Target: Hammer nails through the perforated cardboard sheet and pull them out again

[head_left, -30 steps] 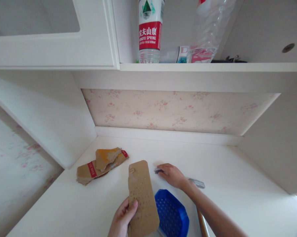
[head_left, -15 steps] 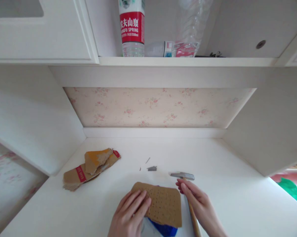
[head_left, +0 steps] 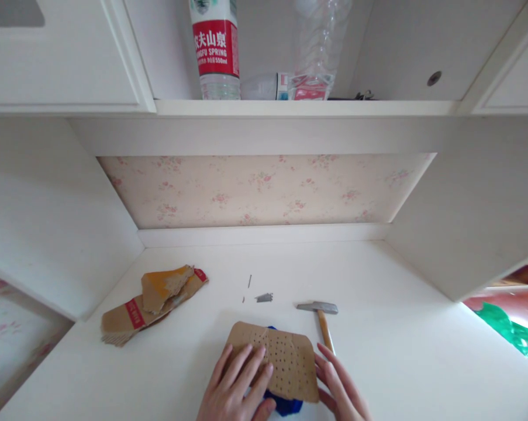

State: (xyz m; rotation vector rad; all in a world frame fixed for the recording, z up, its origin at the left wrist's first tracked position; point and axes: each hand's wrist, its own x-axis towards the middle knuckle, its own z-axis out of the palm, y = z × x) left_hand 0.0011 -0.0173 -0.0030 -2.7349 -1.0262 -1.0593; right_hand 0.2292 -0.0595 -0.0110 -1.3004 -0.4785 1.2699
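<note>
A brown cardboard piece (head_left: 285, 354) full of small holes lies flat over a blue plastic basket (head_left: 283, 404), which shows only at its lower edge. My left hand (head_left: 240, 386) rests on the cardboard's left part with its fingers stretched out flat. At the cardboard's right edge, my right hand (head_left: 340, 389) touches it with straight fingers. A small hammer (head_left: 320, 316) with a metal head and wooden handle lies on the white desk (head_left: 399, 327) just behind my right hand. A little cluster of nails (head_left: 264, 297) sits behind the cardboard.
Torn cardboard scraps (head_left: 152, 298) with red print lie at the left of the desk. On the shelf above stand a red-labelled water bottle (head_left: 214, 49) and an empty clear bottle (head_left: 316, 47). White cabinet walls close in both sides.
The cardboard went from upright in my left hand to lying flat over the basket. My right hand left the nails, passed the hammer and now rests at the cardboard's right edge.
</note>
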